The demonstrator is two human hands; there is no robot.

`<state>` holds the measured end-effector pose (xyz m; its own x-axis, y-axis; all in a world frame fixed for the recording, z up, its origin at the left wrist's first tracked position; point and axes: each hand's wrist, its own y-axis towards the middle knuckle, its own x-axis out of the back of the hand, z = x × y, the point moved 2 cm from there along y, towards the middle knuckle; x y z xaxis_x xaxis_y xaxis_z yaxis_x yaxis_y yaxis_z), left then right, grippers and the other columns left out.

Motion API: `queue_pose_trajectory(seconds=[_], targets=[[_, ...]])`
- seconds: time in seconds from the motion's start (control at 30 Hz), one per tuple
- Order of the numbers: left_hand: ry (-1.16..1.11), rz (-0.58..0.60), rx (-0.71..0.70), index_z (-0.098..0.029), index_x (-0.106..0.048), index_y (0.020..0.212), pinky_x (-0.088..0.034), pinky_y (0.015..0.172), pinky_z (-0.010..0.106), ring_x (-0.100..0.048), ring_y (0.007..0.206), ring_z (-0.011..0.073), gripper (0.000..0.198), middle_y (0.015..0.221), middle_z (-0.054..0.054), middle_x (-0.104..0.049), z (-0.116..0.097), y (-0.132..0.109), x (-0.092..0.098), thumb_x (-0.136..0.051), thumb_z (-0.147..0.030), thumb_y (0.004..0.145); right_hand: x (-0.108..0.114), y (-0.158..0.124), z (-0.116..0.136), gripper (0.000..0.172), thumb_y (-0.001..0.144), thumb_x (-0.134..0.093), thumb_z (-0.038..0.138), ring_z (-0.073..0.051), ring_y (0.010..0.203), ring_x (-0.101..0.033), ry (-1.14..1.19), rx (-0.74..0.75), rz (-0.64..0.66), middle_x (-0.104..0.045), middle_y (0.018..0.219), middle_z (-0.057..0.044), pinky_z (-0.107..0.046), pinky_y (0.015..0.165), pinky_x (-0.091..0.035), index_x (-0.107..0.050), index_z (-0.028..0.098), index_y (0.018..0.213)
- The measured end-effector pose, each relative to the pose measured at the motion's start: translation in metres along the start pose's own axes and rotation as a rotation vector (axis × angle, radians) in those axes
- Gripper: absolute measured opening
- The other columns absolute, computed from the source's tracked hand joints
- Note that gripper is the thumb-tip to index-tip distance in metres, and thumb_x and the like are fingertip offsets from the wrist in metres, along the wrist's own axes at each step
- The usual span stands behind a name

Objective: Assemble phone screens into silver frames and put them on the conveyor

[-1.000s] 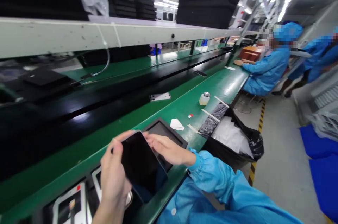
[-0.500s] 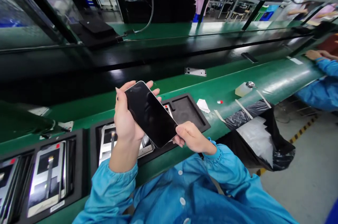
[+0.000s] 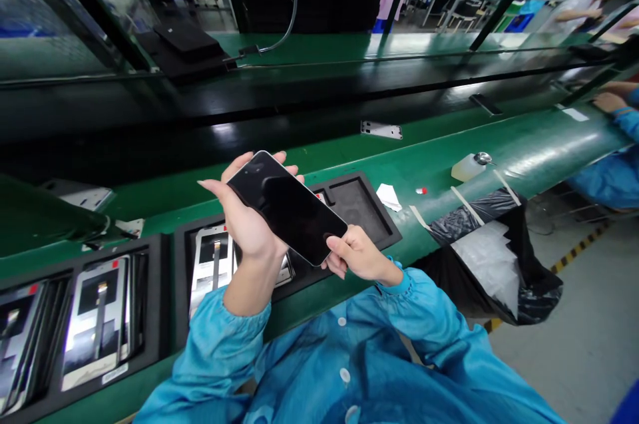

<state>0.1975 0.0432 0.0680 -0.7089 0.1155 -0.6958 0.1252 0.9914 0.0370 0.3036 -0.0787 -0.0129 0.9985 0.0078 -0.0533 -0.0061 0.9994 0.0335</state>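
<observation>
A phone screen (image 3: 287, 208), black and glossy with a thin pale rim, is held tilted over the trays. My left hand (image 3: 249, 221) cradles it from beneath; the fingertips show past the far edge and the thumb sticks out to the left, off the glass. At the near right corner, my right hand (image 3: 362, 252) pinches it, thumb on the front face. Below lies a black foam tray (image 3: 394, 227), partly covered by my hands and the screen. Inside it are silvery phone screens (image 3: 212, 264) with ribbon cables.
To the left, a second foam tray (image 3: 158, 304) holds stacked screens. A white scrap (image 3: 388, 197), a small red-and-white piece (image 3: 422, 191) and a pump bottle (image 3: 466, 168) sit rightward. A black bag (image 3: 539, 291) hangs off the bench edge. Beyond lies a metal phone plate (image 3: 382, 130); a co-worker's hand (image 3: 609, 102) is far right.
My left thumb has lifted off the screen's edge and now points outward. The screen has turned slightly flatter, its near corner a little higher. The camera view has shifted slightly.
</observation>
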Motion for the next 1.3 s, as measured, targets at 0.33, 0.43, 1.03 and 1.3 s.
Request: queue_pose_trajectory(seconds=[0.33,0.43,1.03,1.3], targets=[[0.041,-0.021,0.044,-0.027,-0.065,0.119,-0.069,0.084,0.039,-0.084,0.091,0.0222,0.065,0.105,0.005,-0.087,-0.003,0.006,0.007,-0.03,-0.082,0.115,-0.032,0.006,-0.002,0.082,0.103,-0.059,0.09,-0.018,0.048,-0.057,0.018,0.026,0.032,-0.053,0.042,-0.001,-0.032,0.054,-0.052,-0.057,0.025,0.054],[0.06,-0.05,0.065,-0.028,-0.065,0.12,-0.069,0.085,0.04,-0.085,0.097,0.0253,0.073,0.108,0.006,-0.087,-0.003,0.01,0.009,-0.03,-0.091,0.11,-0.023,0.006,0.004,0.085,0.104,-0.057,0.09,-0.019,0.051,-0.062,-0.018,0.026,0.04,-0.054,0.042,-0.003,-0.032,0.057,-0.054,-0.057,0.024,0.05],[0.395,0.733,0.354,-0.018,-0.085,0.125,-0.07,0.066,0.037,-0.086,0.074,0.0299,0.076,0.09,0.013,-0.088,0.015,-0.016,0.005,-0.064,-0.087,0.101,0.058,-0.007,0.002,0.083,0.099,-0.06,0.095,-0.023,0.084,-0.071,-0.101,0.257,-0.298,-0.077,0.117,-0.014,-0.035,0.076,-0.063,-0.08,0.02,0.127],[0.658,0.808,0.405,-0.017,-0.089,0.127,-0.073,0.083,0.044,-0.088,0.092,0.0349,0.083,0.114,0.016,-0.089,0.048,-0.022,0.012,-0.065,-0.091,0.097,0.044,0.005,-0.028,0.091,0.094,-0.066,0.097,-0.012,0.054,-0.043,0.236,0.103,-0.311,-0.067,0.075,-0.003,-0.027,0.051,-0.04,-0.086,0.014,0.125]])
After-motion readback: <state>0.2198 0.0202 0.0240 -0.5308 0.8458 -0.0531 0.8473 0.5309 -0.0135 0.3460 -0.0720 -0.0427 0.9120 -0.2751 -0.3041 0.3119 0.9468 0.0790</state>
